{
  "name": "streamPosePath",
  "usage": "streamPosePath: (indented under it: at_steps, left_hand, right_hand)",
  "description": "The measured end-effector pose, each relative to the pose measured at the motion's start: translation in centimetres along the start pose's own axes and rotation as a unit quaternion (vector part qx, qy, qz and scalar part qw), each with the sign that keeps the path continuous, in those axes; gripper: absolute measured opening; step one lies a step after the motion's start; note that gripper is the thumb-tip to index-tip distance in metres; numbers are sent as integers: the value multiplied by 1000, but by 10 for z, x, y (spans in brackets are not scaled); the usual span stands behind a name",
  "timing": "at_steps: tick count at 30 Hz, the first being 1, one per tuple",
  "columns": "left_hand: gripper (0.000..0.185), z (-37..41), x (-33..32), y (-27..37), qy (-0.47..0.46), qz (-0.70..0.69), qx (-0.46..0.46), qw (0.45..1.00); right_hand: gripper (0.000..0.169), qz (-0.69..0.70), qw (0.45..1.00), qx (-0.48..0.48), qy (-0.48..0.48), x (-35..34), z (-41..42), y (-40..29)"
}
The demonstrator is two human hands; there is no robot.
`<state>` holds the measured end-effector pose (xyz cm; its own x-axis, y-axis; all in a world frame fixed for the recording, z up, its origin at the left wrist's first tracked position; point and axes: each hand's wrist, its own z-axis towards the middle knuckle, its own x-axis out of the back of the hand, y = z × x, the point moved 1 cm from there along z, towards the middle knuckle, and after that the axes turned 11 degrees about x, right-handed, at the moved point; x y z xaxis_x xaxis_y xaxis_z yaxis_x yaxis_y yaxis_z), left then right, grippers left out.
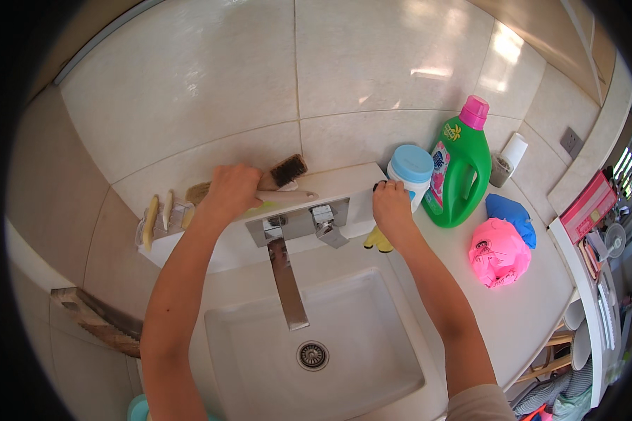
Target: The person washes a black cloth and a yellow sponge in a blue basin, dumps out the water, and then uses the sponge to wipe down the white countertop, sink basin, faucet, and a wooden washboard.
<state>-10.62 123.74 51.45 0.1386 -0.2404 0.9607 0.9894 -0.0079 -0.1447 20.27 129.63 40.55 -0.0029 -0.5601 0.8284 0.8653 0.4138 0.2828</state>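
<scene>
My left hand [235, 190] is over the ledge behind the sink, its fingers curled down around the brushes; their grip is partly hidden. Beside it lie a dark-bristled brush [288, 171] and a pale handle [289, 197] that points right. A brown-bristled brush head [197, 192] shows left of the hand. My right hand [392, 202] is closed on a small dark-edged item at the ledge's right end, mostly hidden by the fingers. Under that hand is a yellow glove or cloth [379, 240] with black edges. The white jar with a blue lid [412, 164] stands just behind it.
A chrome faucet [288, 284] reaches over the white sink [400, 337]; its lever [329, 229] is to the right. Soap bars [150, 222] sit at the ledge's left. A green detergent bottle [459, 168], a pink plastic bag [500, 253] and a blue bag [511, 216] stand on the right counter.
</scene>
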Motion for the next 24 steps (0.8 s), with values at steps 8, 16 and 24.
streamPosePath:
  at_steps: [8,16,24]
  left_hand:
    - [36,28,7,78,-50,-39,-75,995]
    - [41,85,-23,136,53,-72,-90,992]
    - [57,70,-53,124,192,-190,-133,953]
  right_hand:
    - [23,281,954,-76,-66,23,-73,-14]
    - [31,453,874,-167,45,-1,-94,-21]
    - [27,429,845,-149,284,-54,-49,-55]
